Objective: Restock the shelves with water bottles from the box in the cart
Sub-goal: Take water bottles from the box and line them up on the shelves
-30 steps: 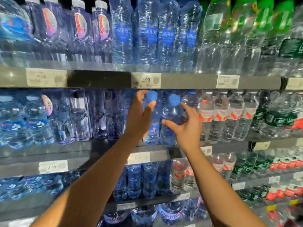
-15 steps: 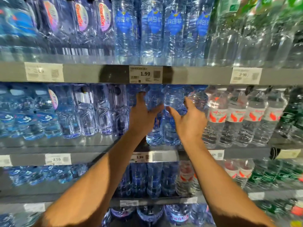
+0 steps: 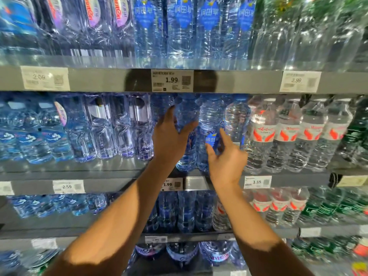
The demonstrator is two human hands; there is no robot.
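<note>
Left hand (image 3: 169,138) gripping upright bottle (image 3: 186,118) on shelf (image 3: 119,172); right hand (image 3: 227,160) hanging loose-fingered, holding nothing, just below-right of second bottle (image 3: 211,124), nearest it

White price tags sit on the grey shelf edges: one reading 1.99 (image 3: 172,80) at upper centre, 2.09 (image 3: 45,78) to its left, 2.99 (image 3: 300,81) to its right. On the next edge down are 2.59 (image 3: 68,186) and 1.59 (image 3: 257,182). Red-labelled bottles (image 3: 288,134) stand in a row at middle right, with dark green-labelled bottles (image 3: 356,134) beyond them. Purple-labelled bottles (image 3: 93,18) stand at the upper left.
</note>
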